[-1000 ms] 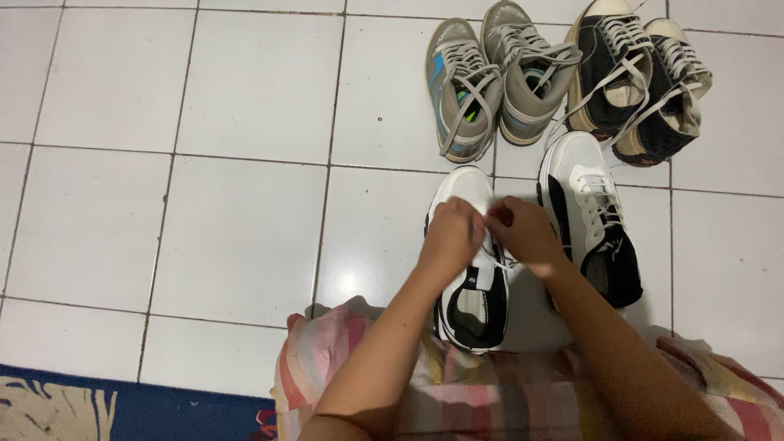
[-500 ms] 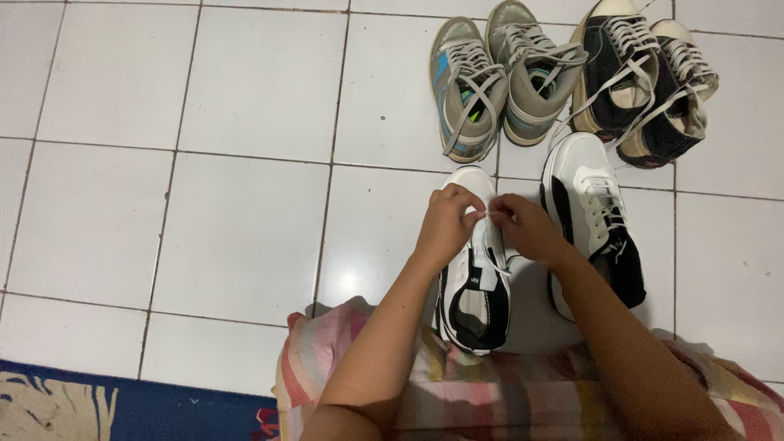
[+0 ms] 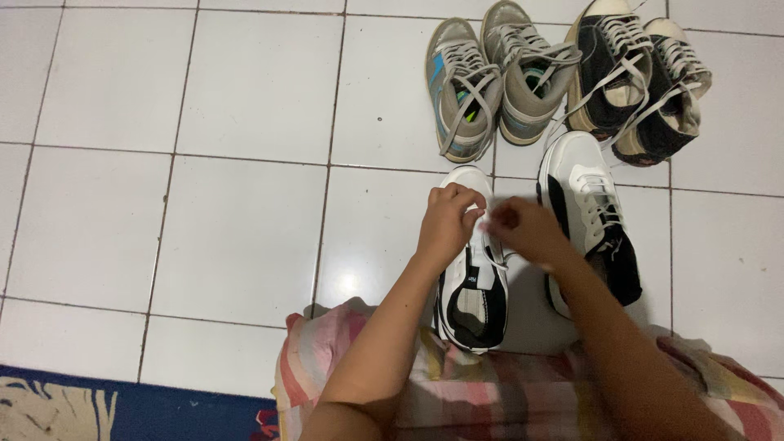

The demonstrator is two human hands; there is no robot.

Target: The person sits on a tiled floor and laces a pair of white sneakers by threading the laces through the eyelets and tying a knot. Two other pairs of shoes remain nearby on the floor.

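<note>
Nearest, a striped cloth [image 3: 490,392] covers the person's lap at the floor's edge. Just beyond it stands a white and black shoe [image 3: 472,286] on the white tiles [image 3: 237,229]. The left hand [image 3: 447,222] is pinched shut on its white lace [image 3: 494,249]; the right hand [image 3: 523,229], blurred, seems closed on the lace too. The lacing step looks to be in hand, and drawing the lace snug would need both pinches kept firm. Its mate [image 3: 588,204] stands beside; farther off are grey shoes [image 3: 490,82] and black shoes [image 3: 637,73].
</note>
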